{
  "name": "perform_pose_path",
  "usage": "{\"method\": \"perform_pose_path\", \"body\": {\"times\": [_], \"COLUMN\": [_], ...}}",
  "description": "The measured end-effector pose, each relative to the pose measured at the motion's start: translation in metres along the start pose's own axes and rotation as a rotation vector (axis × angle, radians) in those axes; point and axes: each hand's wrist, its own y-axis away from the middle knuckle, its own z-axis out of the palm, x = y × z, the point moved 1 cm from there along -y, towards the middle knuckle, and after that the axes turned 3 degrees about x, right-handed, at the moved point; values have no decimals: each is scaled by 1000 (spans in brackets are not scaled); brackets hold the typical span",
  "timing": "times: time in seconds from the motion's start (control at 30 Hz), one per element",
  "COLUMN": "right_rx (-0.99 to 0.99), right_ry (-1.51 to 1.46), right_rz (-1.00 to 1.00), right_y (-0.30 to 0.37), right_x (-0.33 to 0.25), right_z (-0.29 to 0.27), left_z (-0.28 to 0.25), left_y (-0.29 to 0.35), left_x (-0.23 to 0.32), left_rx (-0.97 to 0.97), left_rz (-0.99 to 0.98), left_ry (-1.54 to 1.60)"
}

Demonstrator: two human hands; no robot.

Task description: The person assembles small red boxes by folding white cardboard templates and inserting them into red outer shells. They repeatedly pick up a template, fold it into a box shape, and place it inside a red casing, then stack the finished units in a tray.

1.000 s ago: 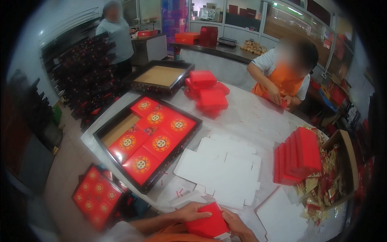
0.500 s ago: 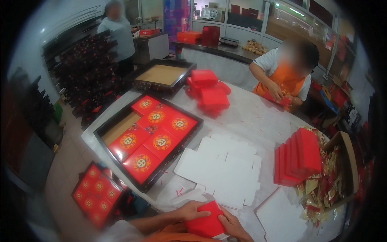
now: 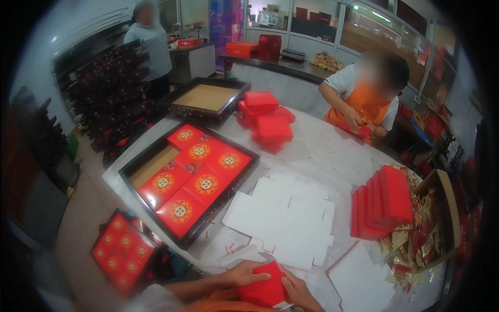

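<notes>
At the near edge of the table, a small red cardboard box [image 3: 263, 285] is held between my two hands. My left hand [image 3: 244, 274] grips its left side, the thumb lying across the top face. My right hand [image 3: 297, 287] holds the opposite side, near an end where white inner card shows. Just beyond lie flat white box blanks [image 3: 283, 218], stacked loosely. To the left sits a black-rimmed tray [image 3: 191, 240] with several red boxes [image 3: 206, 184] bearing round gold patterns; its far left part shows bare brown board.
Closed red boxes [image 3: 382, 203] stand stacked at right, beside a carton [image 3: 448, 208] of wrapped packets. More red boxes [image 3: 270, 122] and another black tray [image 3: 208, 96] lie at the far side. Across the table a person in an orange apron [image 3: 366, 104] handles a red box; another person stands far left.
My hands keep almost the same hold on the red box. The whole view has shifted slightly, and the person across has moved their hands a little.
</notes>
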Motion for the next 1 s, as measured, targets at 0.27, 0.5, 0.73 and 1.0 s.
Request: {"method": "perform_pose_path", "body": {"times": [0.27, 0.5, 0.73, 1.0], "right_rx": [-27, -25, -5, 43], "right_ry": [-259, -593, -228, -339], "right_rz": [407, 424, 298, 242], "right_y": [0, -2, -3, 3], "right_x": [-16, 3, -5, -23], "right_z": [-3, -3, -2, 4], "left_z": [-3, -3, -4, -3], "left_y": [-4, -1, -4, 0], "left_x": [1, 4, -2, 6], "left_rx": [-33, -46, -25, 57], "left_rz": [6, 38, 37, 12], "left_ry": [-105, 9, -20, -63]}}
